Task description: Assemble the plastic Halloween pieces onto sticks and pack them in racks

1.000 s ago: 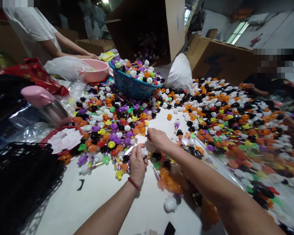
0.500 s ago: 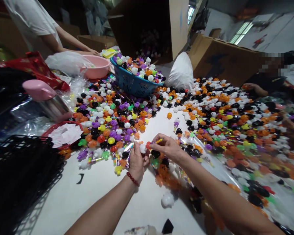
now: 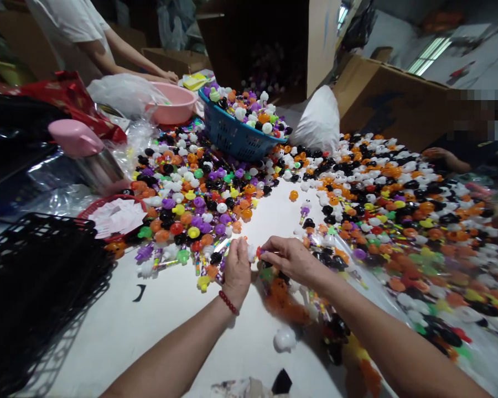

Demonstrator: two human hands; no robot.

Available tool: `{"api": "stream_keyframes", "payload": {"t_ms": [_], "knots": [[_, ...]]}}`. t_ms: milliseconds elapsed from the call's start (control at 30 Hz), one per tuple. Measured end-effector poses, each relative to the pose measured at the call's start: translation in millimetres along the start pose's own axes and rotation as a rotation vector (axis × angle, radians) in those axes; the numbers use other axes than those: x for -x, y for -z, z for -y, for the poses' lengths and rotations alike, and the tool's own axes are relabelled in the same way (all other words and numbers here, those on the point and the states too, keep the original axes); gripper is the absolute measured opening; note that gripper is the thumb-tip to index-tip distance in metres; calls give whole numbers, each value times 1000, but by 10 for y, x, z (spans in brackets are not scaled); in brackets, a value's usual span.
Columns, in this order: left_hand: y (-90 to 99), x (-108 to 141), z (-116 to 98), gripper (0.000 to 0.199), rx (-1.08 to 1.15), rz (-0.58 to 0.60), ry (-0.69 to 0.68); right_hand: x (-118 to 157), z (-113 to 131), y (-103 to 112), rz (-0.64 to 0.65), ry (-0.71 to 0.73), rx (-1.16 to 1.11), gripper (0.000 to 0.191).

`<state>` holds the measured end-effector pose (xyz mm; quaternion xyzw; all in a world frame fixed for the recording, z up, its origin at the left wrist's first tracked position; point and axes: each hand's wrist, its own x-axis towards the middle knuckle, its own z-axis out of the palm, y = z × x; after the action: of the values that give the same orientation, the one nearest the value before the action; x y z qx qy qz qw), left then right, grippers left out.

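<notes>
My left hand [image 3: 237, 271], with a red bead bracelet at its wrist, is closed around a small white plastic piece [image 3: 252, 253] near the middle of the white table [image 3: 157, 337]. Right beside it, my right hand [image 3: 288, 257] pinches a small red piece [image 3: 259, 252] that meets the white one. Part of both pieces is hidden by the fingers. Colourful toy tops and candy-filled tubes [image 3: 199, 218] lie in a heap beyond my left hand. A white toy piece [image 3: 285, 338] rests on the table below my hands.
A blue basket [image 3: 236, 135] of toys stands behind the heap, near a pink basin [image 3: 172, 104]. On the left are a pink-lidded flask [image 3: 91, 157], a red basket of papers [image 3: 85, 213] and a black crate [image 3: 45, 298]. Other people work at both sides.
The whole view has shifted a little, so things stand slightly further right. My right hand's fingers have closed in, and the yellow beaded tube seen at them before is now hidden.
</notes>
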<state>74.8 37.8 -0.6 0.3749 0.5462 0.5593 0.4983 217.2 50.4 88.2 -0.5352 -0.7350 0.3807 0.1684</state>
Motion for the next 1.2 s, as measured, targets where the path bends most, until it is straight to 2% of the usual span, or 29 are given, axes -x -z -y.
{"api": "stream_keyframes", "payload": {"t_ms": [100,233,300,367,433,500,600,733,800,900,1100,1200], "knots": [[-1,58,91,39,-126,-9,-100,49,50,-101,2,39,131,12],[-36,230,195,40,-172,39,-46,163,21,-160,-10,35,190,10],[-53,344,193,39,-185,99,-27,247,-54,-34,-9,-4,185,13],[-65,439,152,36,-194,198,-39,318,-145,180,-16,-34,229,19],[-71,483,102,32,-238,286,-67,336,-214,386,-70,6,401,24],[-69,472,78,31,-315,322,-105,263,-228,481,-121,103,625,26],[-57,410,119,32,-413,327,-210,-40,-159,326,-93,263,786,20],[-36,362,220,27,-495,326,-354,-602,-63,-143,121,441,766,9],[-25,353,246,28,-512,312,-386,-802,-64,-324,224,466,758,11],[-20,328,248,29,-508,290,-383,-921,-128,-442,257,402,751,13],[-36,234,207,37,-400,212,-289,-1059,-300,-314,-38,122,683,26],[-24,198,181,32,-315,189,-228,-1222,-348,-253,-105,32,625,30]]}}
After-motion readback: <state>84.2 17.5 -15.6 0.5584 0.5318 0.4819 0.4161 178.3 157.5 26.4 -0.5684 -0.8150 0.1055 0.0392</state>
